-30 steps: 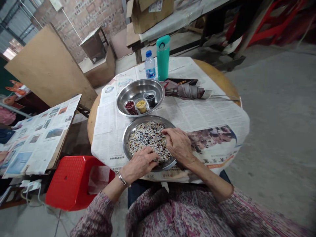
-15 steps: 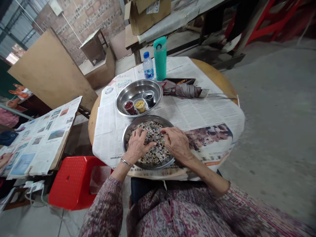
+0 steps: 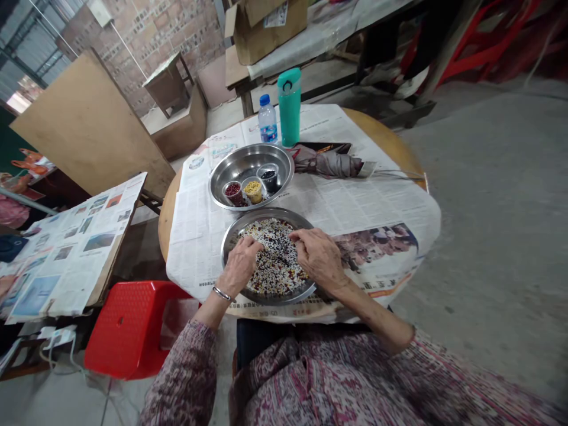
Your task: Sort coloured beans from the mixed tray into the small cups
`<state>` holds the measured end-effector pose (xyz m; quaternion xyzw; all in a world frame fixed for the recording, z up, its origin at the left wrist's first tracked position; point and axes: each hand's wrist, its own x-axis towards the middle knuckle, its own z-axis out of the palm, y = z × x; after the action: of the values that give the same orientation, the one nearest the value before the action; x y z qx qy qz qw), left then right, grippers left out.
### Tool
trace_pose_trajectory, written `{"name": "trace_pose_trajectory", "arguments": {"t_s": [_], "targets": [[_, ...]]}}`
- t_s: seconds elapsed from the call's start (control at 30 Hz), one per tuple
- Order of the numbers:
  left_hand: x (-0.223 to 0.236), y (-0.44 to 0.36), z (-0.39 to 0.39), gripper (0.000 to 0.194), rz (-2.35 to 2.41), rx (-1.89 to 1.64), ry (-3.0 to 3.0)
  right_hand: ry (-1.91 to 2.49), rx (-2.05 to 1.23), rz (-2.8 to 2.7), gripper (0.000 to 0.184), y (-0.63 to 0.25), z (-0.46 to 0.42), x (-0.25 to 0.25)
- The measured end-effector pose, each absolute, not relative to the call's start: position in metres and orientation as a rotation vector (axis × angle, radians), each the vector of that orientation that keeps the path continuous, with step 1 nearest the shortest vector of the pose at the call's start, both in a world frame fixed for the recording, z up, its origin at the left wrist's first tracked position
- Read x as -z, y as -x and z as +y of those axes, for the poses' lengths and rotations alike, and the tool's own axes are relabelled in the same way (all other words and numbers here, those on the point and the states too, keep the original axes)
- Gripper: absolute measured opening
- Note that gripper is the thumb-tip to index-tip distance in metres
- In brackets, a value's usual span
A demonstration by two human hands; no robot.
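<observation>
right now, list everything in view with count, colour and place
main table: 1, wooden, newspaper-covered, centre
near bowl: 1, silver, table front
pieces: many, white and mixed, in near bowl
far bowl: 1, silver, behind near bowl
cups: 3, red, yellow, black contents, in far bowl
bottle: 1, clear, behind far bowl
flask: 1, teal, right of bottle
bundle: 1, grey, right of far bowl
left table: 1, newspaper-covered, left edge
stool: 1, red, lower left
carton: 1, brown, top centre
board: 1, tan, back left
left hand: 1, bare, near bowl's left
right hand: 1, bare, near bowl's right
</observation>
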<state>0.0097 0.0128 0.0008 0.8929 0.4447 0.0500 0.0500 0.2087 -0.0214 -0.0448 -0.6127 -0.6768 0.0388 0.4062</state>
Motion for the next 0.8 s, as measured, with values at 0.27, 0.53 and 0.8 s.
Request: {"name": "trace_pose_trajectory", "arguments": {"t_s": [0.27,0.53,0.8], "targets": [[0.003,-0.005,0.003,0.046,1.703,-0.291,-2.559,1.549,-0.106,-1.722,0.023,-0.209,-0.022,0.047],[0.009,-0.033,0.002,0.039,1.325,-0.255,-2.533,1.508,-0.103,-1.736,0.023,-0.211,-0.022,0.049],[-0.021,-0.015,-0.023,0.009,1.496,-0.109,-2.493,1.48,-0.124,-1.729,0.023,-0.211,-0.022,0.049]]}}
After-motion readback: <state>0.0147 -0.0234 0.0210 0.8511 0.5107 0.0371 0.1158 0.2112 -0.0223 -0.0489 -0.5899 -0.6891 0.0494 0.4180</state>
